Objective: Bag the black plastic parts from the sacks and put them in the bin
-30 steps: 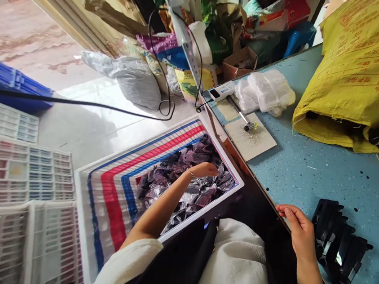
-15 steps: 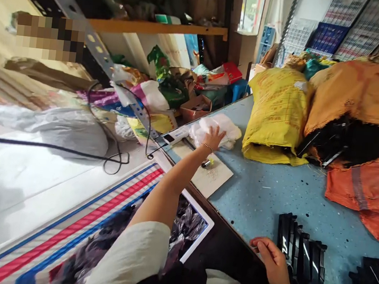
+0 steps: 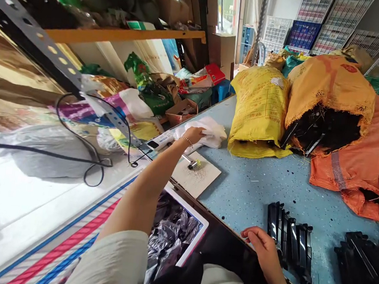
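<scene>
My left hand [image 3: 193, 134] reaches out to the far corner of the blue table [image 3: 248, 189] and closes on a bundle of clear plastic bags [image 3: 210, 133]. A small hammer [image 3: 191, 162] lies on a pale board [image 3: 197, 175] just below that hand. My right hand [image 3: 261, 246] rests at the table's near edge, fingers loosely curled, touching a row of black plastic parts [image 3: 289, 243].
A striped woven sack [image 3: 169, 237] holding dark bagged pieces sits on the floor at my left. Yellow [image 3: 259, 108] and orange sacks [image 3: 330, 93] lie across the back of the table, one spilling black parts. More black parts [image 3: 362, 266] lie at right. A black cable [image 3: 95, 168] loops on the floor.
My left hand left the sack of dark pieces on the floor, rose to the table's far corner and gripped the plastic bags. My view lifted to the table. The right hand stayed at the edge.
</scene>
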The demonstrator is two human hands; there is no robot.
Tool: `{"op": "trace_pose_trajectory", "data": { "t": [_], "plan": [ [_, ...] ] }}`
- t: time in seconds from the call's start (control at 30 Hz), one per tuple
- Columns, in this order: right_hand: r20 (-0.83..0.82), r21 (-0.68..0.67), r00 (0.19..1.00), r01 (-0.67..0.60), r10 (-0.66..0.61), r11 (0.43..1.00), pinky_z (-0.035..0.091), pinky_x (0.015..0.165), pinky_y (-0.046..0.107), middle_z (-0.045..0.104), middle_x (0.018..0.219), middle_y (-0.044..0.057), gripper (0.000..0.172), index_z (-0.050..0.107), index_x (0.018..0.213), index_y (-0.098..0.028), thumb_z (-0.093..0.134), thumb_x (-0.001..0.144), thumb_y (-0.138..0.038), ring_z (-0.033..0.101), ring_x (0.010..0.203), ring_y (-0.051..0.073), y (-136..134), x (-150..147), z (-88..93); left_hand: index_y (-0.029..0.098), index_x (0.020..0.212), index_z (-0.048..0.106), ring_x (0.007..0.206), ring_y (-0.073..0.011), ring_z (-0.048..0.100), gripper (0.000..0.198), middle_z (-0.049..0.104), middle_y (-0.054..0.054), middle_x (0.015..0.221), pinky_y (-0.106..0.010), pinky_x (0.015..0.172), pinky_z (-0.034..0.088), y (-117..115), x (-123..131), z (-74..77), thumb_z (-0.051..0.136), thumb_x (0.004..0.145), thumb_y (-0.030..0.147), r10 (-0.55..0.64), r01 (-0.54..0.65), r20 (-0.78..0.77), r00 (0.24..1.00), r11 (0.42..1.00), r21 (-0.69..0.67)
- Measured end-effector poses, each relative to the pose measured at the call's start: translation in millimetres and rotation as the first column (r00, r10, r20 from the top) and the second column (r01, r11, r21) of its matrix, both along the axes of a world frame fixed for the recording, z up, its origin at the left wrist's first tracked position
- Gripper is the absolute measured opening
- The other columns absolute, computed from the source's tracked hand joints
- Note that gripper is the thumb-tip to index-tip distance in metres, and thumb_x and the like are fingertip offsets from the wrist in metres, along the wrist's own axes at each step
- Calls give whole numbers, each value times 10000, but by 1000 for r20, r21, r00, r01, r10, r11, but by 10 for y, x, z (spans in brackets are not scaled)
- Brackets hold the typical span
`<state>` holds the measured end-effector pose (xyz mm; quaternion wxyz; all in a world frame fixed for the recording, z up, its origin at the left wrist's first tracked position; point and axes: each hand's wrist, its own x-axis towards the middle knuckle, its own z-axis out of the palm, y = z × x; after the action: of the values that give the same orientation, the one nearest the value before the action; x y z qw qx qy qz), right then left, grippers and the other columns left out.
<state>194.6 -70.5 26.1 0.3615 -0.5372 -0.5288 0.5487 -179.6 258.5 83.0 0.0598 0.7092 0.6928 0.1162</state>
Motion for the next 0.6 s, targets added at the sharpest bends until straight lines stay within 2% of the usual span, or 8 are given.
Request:
{"op": "trace_pose_trajectory", "data": {
  "t": [0.1, 0.17, 0.23, 0.3, 0.4, 0.43, 0.5, 0.6],
  "plan": [
    [-15, 12, 1000, -8, 9, 1000, 557, 834, 357, 762, 929, 93, 445, 768, 884, -214, 585, 895, -619, 705, 906, 254, -12, 20, -30, 142, 1297, 644, 1025, -252, 686, 427, 762, -102, 1074, -287, 883, 498, -356, 158, 14, 480, 939, 307, 2, -6, 64, 998, 998, 63],
    [-26, 8, 1000, 14, -14, 1000, 569, 838, 363, 767, 943, 102, 454, 766, 894, -207, 586, 893, -623, 710, 926, 254, 2, 61, -36, 144, 1331, 618, 1069, -273, 679, 445, 754, -108, 1120, -335, 943, 505, -783, 349, -95, 496, 930, 296, -26, 7, 153, 988, 993, 121],
    [-31, 9, 999, 43, -43, 999, 579, 848, 372, 771, 964, 107, 443, 764, 905, -205, 592, 894, -614, 715, 937, 250, 39, 112, -15, 161, 1326, 624, 1161, -298, 652, 446, 719, -115, 1230, -403, 1036, 490, -1358, 619, -333, 523, 897, 233, -116, 65, 270, 956, 980, 188],
    [-27, 21, 998, 65, -65, 998, 584, 852, 378, 775, 978, 100, 423, 760, 922, -212, 610, 884, -606, 720, 929, 241, 96, 167, 29, 220, 1325, 629, 1282, -281, 590, 485, 648, -85, 1365, -431, 1141, 436, -1997, 922, -641, 499, 865, 137, -259, 182, 357, 898, 955, 236],
    [24, 43, 996, 85, -86, 995, 585, 856, 380, 777, 985, 77, 398, 752, 945, -238, 617, 873, -605, 724, 901, 227, 195, 262, 95, 265, 1341, 616, 1419, -251, 465, 639, 581, -56, 1451, -460, 1195, 401, -2801, 1280, -1024, 429, 790, 1, -396, 352, 451, 800, 918, 181],
    [44, 43, 994, 94, -96, 995, 583, 865, 381, 777, 989, 69, 387, 749, 954, -248, 610, 878, -600, 724, 898, 224, 223, 296, 110, 262, 1360, 600, 1459, -250, 410, 680, 550, -56, 1482, -480, 1206, 385, -2978, 1350, -1099, 420, 768, -21, -413, 387, 474, 778, 909, 155],
    [56, 39, 990, 128, -130, 991, 581, 881, 381, 775, 1006, 60, 365, 743, 972, -260, 601, 889, -586, 724, 903, 220, 262, 361, 134, 254, 1382, 580, 1513, -269, 303, 707, 474, -61, 1547, -533, 1226, 336, -3189, 1412, -1170, 439, 748, -26, -421, 421, 515, 747, 899, 124],
    [22, 36, 979, 200, -201, 979, 579, 905, 372, 770, 1042, 53, 333, 729, 990, -256, 609, 898, -553, 723, 942, 214, 278, 429, 165, 282, 1355, 602, 1534, -313, 236, 656, 369, -53, 1612, -584, 1240, 261, -3269, 1370, -1137, 513, 754, 34, -328, 355, 631, 703, 931, 87]
  ]
}}
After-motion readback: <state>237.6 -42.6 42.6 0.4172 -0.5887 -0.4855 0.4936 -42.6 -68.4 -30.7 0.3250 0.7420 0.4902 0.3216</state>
